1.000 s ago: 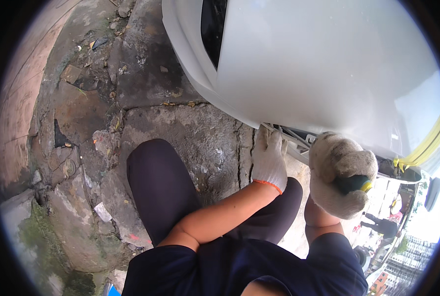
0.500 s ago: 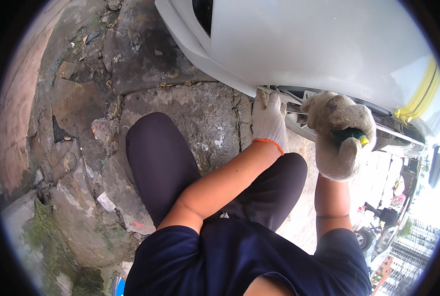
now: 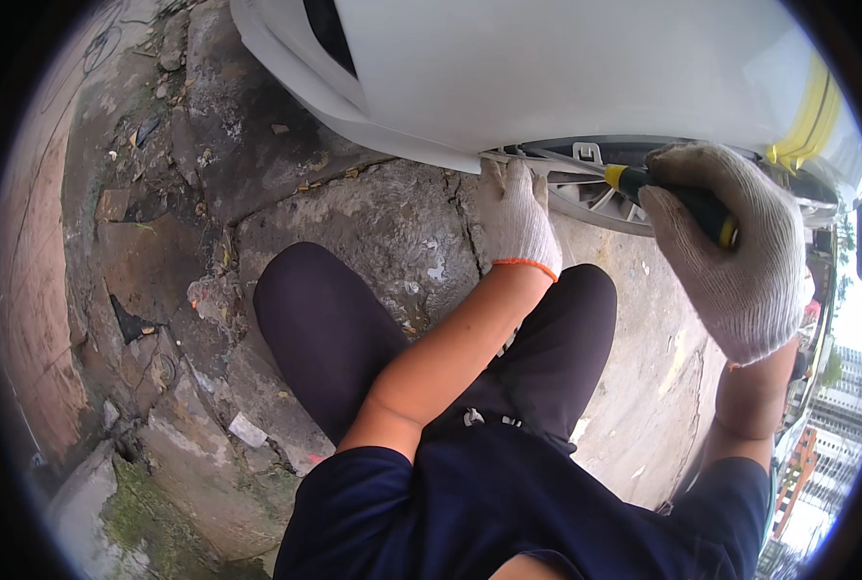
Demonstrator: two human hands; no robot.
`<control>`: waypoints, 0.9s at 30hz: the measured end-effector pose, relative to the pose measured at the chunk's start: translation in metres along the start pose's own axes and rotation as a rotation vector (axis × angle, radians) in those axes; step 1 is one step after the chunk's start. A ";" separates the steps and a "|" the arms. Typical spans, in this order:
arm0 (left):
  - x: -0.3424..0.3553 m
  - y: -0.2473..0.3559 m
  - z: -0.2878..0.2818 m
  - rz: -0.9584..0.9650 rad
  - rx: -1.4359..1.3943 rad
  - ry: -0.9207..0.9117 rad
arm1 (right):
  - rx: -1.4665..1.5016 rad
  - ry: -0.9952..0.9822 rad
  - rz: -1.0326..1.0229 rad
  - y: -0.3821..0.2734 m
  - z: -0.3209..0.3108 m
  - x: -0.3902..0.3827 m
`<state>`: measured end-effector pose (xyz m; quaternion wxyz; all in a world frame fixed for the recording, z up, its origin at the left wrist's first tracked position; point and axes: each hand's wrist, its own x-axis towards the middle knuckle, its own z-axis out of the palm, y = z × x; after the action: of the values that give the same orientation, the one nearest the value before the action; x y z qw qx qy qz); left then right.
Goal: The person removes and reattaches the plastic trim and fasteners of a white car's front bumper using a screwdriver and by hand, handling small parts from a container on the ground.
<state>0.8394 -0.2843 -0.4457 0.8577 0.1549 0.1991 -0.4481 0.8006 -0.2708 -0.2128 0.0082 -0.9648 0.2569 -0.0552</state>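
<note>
A screwdriver with a dark green and yellow handle sits in my right hand, which wears a white knit glove. Its shaft points left along the wheel arch edge of a white car. My left hand, gloved with an orange cuff, grips that edge near the shaft's end; the fingertips are partly hidden, as is the screwdriver's tip. Below the arch, part of a spoked wheel shows. A small pale bracket stands in the gap above the shaft.
Yellow tape is stuck on the car panel to the right. Cracked, uneven concrete lies under my bent knees, with loose rubble to the left. A building stands at the far right.
My right hand has moved right and turned, bringing the screwdriver's shaft into view along the arch edge. My left hand stays at the edge. The view has shifted slightly.
</note>
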 end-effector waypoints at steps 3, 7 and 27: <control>0.004 0.003 -0.003 0.046 0.001 -0.010 | -0.099 -0.140 -0.012 0.011 -0.003 0.008; -0.012 0.010 0.019 -0.006 0.012 0.097 | -0.224 -0.258 -0.029 0.016 -0.005 0.006; -0.003 0.006 0.002 -0.011 0.068 -0.075 | -0.197 -0.277 0.195 -0.004 -0.002 0.006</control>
<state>0.8435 -0.2800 -0.4419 0.8562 0.1660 0.1523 -0.4650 0.8078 -0.2704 -0.2101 -0.0457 -0.9299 0.3497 0.1044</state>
